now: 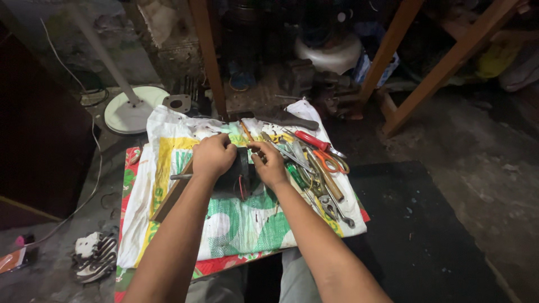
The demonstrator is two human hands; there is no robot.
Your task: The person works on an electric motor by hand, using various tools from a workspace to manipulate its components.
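View from above, looking down at two bare forearms that reach up from the bottom edge toward the middle of the frame. Both hands meet over a small dark part [240, 171] with red wires showing at its lower edge, lying at the centre of the frame. The left hand [214, 157] is curled into a closed grip over the left side of the dark part, its knuckles facing up. The right hand [271, 163] is closed on the right side of the part, fingers pinched together at its upper edge; what the fingertips pinch is too small to tell.

The part rests on a white woven sack [168, 191] printed in yellow and green, spread over a low bench [130, 168] with a red flowered covering that shows along its left edge. A flat brown wooden strip [171, 197] lies tilted on the sack, just under the left wrist.

To the right of the hands, a loose heap of tools lies on the sack: a red-handled screwdriver [310, 140], orange-handled scissors [330, 161], and a metal wrench [336, 209] nearest the lower right.

In the upper left of the frame, a round white fan base [126, 115] stands on the floor. A black and white sandal [94, 255] lies on the floor at lower left.
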